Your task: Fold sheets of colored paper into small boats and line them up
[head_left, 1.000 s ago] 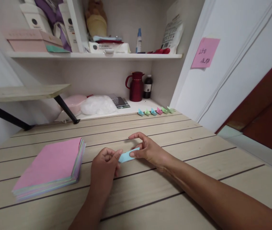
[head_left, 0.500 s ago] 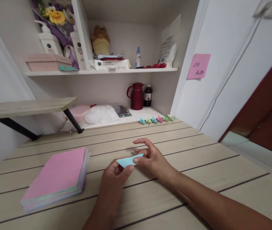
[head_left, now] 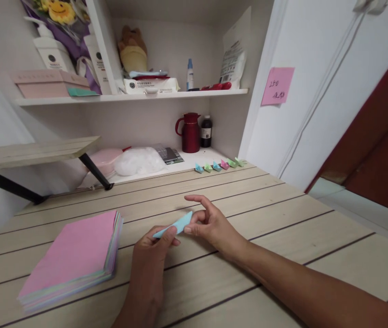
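Note:
A small folded light-blue paper piece (head_left: pixel 175 225) is held just above the wooden table (head_left: pixel 283 214) between both hands. My left hand (head_left: pixel 153 257) pinches its near-left end with thumb and fingers closed. My right hand (head_left: pixel 211 223) pinches its far-right end with thumb and middle finger, the index finger stretched out. A stack of coloured square papers (head_left: pixel 74 255), pink on top, lies to the left of my left hand.
A row of several small folded paper boats (head_left: pixel 219 165) stands at the table's far edge. Behind are a red jug (head_left: pixel 190 132), a dark bottle (head_left: pixel 206 130), a white bag (head_left: pixel 139 160) and a raised wooden shelf (head_left: pixel 33 152) at left. A pink note (head_left: pixel 278 85) sticks to the wall.
The blue paper has been turned between the fingers and now tilts up to the right. My left thumb has shifted onto its near end. The camera view has moved slightly.

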`<move>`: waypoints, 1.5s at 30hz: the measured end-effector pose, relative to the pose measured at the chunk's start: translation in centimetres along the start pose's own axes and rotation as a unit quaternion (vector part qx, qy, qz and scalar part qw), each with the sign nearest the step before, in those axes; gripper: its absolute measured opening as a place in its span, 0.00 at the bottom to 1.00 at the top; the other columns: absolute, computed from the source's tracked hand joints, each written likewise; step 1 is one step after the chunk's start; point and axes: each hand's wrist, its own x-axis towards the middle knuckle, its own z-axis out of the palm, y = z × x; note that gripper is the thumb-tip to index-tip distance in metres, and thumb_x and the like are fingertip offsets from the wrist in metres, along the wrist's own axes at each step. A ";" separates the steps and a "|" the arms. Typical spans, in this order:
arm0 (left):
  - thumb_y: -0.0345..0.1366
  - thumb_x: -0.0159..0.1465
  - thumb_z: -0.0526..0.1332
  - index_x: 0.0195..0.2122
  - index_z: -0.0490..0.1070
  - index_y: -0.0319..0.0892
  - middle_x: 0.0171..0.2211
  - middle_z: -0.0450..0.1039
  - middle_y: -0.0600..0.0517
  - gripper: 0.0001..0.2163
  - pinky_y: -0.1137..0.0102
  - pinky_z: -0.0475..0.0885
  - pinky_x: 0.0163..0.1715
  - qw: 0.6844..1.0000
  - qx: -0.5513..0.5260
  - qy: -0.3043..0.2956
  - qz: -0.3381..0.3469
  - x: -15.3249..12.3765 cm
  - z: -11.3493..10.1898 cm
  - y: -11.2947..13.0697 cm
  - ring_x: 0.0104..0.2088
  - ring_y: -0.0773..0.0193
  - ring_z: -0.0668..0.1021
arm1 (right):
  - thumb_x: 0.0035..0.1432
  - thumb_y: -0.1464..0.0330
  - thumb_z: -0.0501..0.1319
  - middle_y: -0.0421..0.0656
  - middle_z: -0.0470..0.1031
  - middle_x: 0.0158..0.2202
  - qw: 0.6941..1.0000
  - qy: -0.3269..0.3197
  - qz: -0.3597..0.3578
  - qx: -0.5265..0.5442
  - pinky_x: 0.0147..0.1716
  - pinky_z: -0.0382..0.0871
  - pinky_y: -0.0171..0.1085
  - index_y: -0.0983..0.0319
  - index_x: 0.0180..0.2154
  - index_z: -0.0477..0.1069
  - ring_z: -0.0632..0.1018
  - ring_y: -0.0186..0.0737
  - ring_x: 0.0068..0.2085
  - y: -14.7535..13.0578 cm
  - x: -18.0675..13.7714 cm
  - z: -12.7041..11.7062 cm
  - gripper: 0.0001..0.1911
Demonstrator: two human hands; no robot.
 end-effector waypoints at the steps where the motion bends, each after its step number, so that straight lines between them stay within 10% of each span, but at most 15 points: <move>1: 0.47 0.50 0.70 0.26 0.77 0.42 0.22 0.73 0.55 0.13 0.71 0.65 0.35 1.000 -0.028 -0.001 -0.003 0.1 -0.2 -0.1 0.30 0.65 0.72 | 0.43 0.67 0.75 0.32 0.73 0.23 0.999 0.007 0.011 0.030 0.38 0.67 0.37 0.57 0.56 0.62 0.75 0.36 0.31 0.2 0.0 0.1 0.39; 11: 0.47 0.51 0.69 0.25 0.77 0.42 0.24 0.73 0.54 0.13 0.68 0.66 0.38 0.998 -0.034 -0.045 0.007 0.0 0.0 0.3 0.31 0.62 0.73 | 0.36 0.64 0.78 0.38 0.76 0.28 0.991 -0.062 0.022 0.118 0.38 0.69 0.37 0.62 0.31 0.71 0.77 0.35 0.31 0.3 -0.4 1.4 0.22; 17: 0.45 0.54 0.68 0.25 0.77 0.43 0.23 0.73 0.55 0.11 0.71 0.64 0.36 0.998 0.028 -0.049 0.035 -0.4 0.2 0.7 0.31 0.64 0.72 | 0.37 0.62 0.77 0.35 0.71 0.21 0.997 0.016 0.040 0.069 0.29 0.63 0.33 0.63 0.23 0.69 0.71 0.31 0.25 0.6 -0.3 1.0 0.20; 27: 0.46 0.54 0.68 0.25 0.76 0.41 0.24 0.74 0.52 0.13 0.66 0.66 0.38 0.996 -0.035 -0.082 0.013 -0.2 0.3 0.8 0.31 0.61 0.74 | 0.54 0.50 0.65 0.42 0.76 0.24 0.993 -0.094 -0.031 0.071 0.42 0.68 0.40 0.64 0.24 0.73 0.77 0.39 0.30 -0.4 -0.6 1.2 0.22; 38: 0.48 0.53 0.68 0.22 0.75 0.41 0.24 0.72 0.53 0.15 0.66 0.62 0.43 0.996 -0.040 -0.080 -0.015 0.3 -0.3 -0.1 0.33 0.62 0.71 | 0.60 0.47 0.57 0.41 0.72 0.16 0.998 -0.047 -0.023 0.020 0.38 0.67 0.40 0.64 0.26 0.73 0.75 0.40 0.25 0.3 0.0 0.8 0.27; 45: 0.48 0.49 0.71 0.22 0.73 0.41 0.23 0.70 0.54 0.15 0.67 0.62 0.41 0.995 -0.072 -0.044 -0.049 0.5 -0.4 0.0 0.33 0.62 0.70 | 0.57 0.46 0.60 0.43 0.77 0.30 1.000 0.006 0.016 0.018 0.34 0.67 0.37 0.63 0.32 0.73 0.77 0.38 0.30 0.0 0.1 0.1 0.26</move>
